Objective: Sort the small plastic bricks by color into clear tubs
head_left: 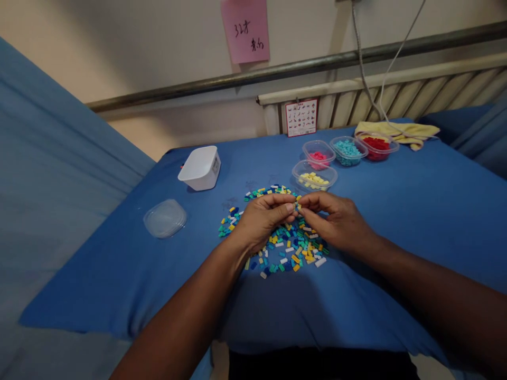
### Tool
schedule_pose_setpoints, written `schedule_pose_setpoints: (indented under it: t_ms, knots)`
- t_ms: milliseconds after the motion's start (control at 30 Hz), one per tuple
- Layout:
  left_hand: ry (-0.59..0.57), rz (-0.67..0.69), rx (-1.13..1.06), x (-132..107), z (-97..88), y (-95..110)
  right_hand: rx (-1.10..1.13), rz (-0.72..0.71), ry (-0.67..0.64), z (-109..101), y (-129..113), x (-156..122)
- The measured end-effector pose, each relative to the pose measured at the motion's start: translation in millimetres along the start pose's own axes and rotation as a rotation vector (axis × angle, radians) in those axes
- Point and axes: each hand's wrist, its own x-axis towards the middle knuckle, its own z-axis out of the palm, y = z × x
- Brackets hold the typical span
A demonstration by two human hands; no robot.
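Note:
Over a spread pile of small toy building bricks (289,244), my left hand (263,219) and my right hand (343,219) meet fingertip to fingertip. Both are closed in a pinch at a tiny yellow building brick (298,199), partly covered by the fingers. Whether a second brick is joined to it I cannot make out. The loose bricks are yellow, white, green, teal and dark blue. Just beyond my right hand stands a clear tub of pale yellow bricks (313,180).
Further back are clear tubs with pink bricks (318,157), light blue bricks (347,149) and red bricks (376,146). A yellow cloth (396,129) lies behind them. On the left are a white container (199,168) and stacked clear lids (165,218). Blue cloth (158,279) covers the table.

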Motion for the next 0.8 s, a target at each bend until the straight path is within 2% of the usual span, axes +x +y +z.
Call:
schedule_pose_setpoints:
  t_ms: [100, 200, 367, 800]
  knots:
    - [0.018, -0.004, -0.047, 0.8, 0.1, -0.4, 0.000, -0.038, -0.025, -0.7, -1.7, 0.8]
    - [0.011, 0.030, 0.005, 1.7, 1.3, -2.8, -0.006, -0.075, -0.051, -2.0, -2.6, 2.1]
    - [0.000, 0.059, 0.062, 1.3, 1.8, -5.0, -0.023, -0.034, -0.015, -2.6, -2.8, 2.4]
    - [-0.033, 0.068, 0.086, -0.7, 1.3, -1.6, 0.041, -0.055, -0.012, -1.7, 4.6, 0.3]
